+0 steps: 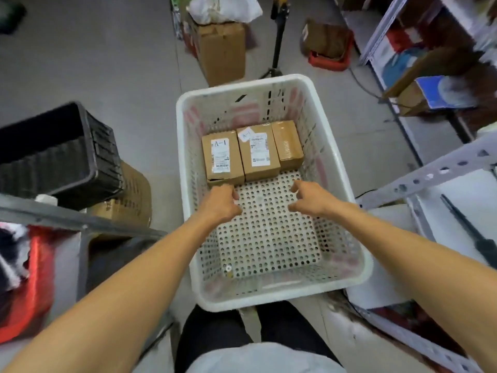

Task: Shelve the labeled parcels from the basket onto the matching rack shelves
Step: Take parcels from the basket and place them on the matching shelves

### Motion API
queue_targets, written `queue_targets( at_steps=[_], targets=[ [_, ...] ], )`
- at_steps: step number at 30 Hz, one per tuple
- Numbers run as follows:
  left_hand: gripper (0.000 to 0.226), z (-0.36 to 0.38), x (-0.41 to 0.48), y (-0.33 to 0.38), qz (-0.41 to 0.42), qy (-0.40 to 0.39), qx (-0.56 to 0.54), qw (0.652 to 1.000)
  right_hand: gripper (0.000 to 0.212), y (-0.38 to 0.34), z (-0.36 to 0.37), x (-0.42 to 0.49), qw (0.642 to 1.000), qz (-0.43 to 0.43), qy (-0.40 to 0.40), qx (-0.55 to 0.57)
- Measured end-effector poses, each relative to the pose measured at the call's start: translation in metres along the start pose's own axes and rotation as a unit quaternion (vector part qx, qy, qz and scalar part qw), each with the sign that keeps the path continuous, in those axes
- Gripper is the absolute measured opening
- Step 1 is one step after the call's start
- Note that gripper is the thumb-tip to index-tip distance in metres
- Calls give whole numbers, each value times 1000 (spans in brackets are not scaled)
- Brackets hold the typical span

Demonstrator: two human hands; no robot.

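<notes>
I saw the left hand [220, 204] and right hand [309, 197] loosely curled, holding nothing, low inside the white perforated plastic basket [271, 298] at frame centre. Just beyond, the left parcel [222, 157], marked A-1, the middle parcel [258, 153] and the right parcel [287, 144], rectangular brown cardboard, lay side by side.

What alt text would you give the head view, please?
The left hand and right hand reach into a white basket toward three brown parcels in a row at its far end, holding nothing. One label reads A-1.
</notes>
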State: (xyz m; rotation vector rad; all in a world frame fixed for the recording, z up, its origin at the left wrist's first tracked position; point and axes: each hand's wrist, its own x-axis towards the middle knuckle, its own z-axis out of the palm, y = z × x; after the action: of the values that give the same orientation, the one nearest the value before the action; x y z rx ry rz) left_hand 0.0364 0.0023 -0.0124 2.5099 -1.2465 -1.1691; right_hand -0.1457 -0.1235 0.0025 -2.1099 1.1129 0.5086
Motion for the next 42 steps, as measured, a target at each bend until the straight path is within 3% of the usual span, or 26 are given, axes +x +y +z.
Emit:
queue_targets(
  at_steps=[6,13,16,21,23,26,28,33,36,42],
  targets=[
    [40,38,62,-14,-40,-55,30,997,55,34,38,60,993,77,-83,15],
    [54,52,163,-48,-67,-17,52,996,51,32,85,161,992,38,-113,-33],
    [73,53,203,-63,-70,12,74,995,52,17,98,206,997,1,-79,-24],
    [109,63,250,-82,-106,-27,74,991,40,-10,122,258,998,-3,-9,62],
    [109,66,264,-84,-118,-18,65,991,40,-13,135,265,994,14,-5,108],
    [86,54,296,-80,-78,94,54,991,51,-10,152,265,984,52,-31,166],
    [79,32,326,-75,-62,123,60,989,61,-6,160,266,974,72,-45,210],
    [68,-13,374,-71,-46,46,101,993,64,-1,164,271,949,102,-39,297],
    [63,-18,370,-69,-31,39,125,991,62,4,162,266,939,106,-21,326],
    [85,7,338,-74,-11,26,187,982,59,12,149,261,936,92,5,341]
  ],
)
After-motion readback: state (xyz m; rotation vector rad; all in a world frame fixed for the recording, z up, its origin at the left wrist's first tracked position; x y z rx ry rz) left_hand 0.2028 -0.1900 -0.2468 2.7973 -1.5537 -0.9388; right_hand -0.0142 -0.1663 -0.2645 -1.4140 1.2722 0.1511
